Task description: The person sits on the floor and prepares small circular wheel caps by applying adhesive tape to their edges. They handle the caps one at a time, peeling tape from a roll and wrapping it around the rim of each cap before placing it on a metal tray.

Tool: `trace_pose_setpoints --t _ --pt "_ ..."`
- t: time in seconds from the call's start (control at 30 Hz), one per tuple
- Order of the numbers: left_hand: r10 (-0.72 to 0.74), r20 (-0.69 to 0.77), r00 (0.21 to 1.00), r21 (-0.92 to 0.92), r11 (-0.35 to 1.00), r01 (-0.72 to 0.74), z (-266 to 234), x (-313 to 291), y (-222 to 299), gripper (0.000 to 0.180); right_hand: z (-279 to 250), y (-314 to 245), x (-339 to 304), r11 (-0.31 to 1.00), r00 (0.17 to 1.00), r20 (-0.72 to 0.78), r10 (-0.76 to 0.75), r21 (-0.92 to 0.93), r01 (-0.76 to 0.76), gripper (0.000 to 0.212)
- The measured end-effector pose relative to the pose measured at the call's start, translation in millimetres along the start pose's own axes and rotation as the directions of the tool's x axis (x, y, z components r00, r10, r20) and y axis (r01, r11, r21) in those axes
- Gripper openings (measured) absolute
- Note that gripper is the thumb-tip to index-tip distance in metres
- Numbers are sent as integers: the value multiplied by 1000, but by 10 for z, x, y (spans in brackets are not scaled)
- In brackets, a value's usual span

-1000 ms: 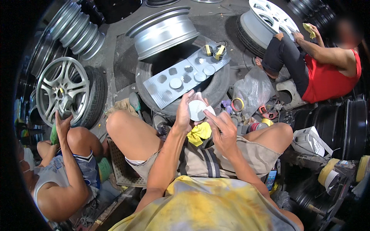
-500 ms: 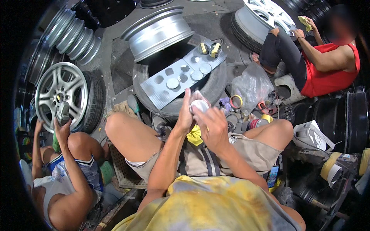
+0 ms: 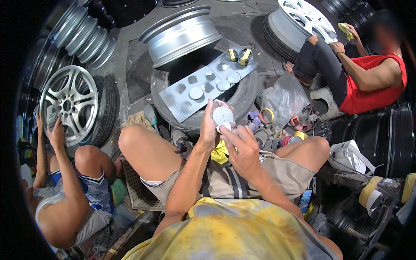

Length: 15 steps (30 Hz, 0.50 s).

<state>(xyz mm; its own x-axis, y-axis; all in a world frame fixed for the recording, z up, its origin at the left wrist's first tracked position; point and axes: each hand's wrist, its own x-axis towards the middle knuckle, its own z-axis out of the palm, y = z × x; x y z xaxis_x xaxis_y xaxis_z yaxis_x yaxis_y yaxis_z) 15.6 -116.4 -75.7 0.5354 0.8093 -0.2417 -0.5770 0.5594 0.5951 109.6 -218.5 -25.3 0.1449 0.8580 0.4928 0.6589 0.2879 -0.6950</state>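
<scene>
My left hand (image 3: pixel 209 132) is closed around a round silver-white wheel center cap (image 3: pixel 222 115), its flat face turned up. The fingers of my right hand (image 3: pixel 243 146) pinch at the cap's lower edge, where a small white piece (image 3: pixel 222 128), of cloth or paper, shows under the fingertips. Just beyond my hands lies a grey ribbed board (image 3: pixel 173 102) marked with darker round patches. Three similar pale caps rest on it: one cap (image 3: pixel 196 92) alone and a pair (image 3: pixel 223 85) side by side. Two dark round containers (image 3: pixel 245 56) with yellow strips stand at its far end.
The board lies across a tire (image 3: pixel 248 97), with a silver rim (image 3: pixel 184 39) behind. At left a person handles a spoked wheel (image 3: pixel 69 104); at right another in a red top (image 3: pixel 368 84) sits by a white wheel (image 3: pixel 310 17). A plastic bag (image 3: pixel 284 99) lies right of the tire.
My right hand, blurred over the cap before, has shifted down to its edge, uncovering the face. The person at left no longer has the grey object at the wheel's center.
</scene>
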Motion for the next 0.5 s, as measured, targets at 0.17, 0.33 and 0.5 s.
trace_pose_setpoints --t 0.17,0.33,0.5 --pt "37 31 999 -109 994 -33 91 -46 -28 34 155 -9 215 998 995 -100 5 -69 -12 32" --pt "53 20 998 -34 998 -52 109 -38 5 27 188 -101 108 996 991 -106 88 16 -87 26" --pt "115 249 962 -200 978 -65 -74 -15 -20 26 258 -126 116 994 987 -128 97 65 -89 27"
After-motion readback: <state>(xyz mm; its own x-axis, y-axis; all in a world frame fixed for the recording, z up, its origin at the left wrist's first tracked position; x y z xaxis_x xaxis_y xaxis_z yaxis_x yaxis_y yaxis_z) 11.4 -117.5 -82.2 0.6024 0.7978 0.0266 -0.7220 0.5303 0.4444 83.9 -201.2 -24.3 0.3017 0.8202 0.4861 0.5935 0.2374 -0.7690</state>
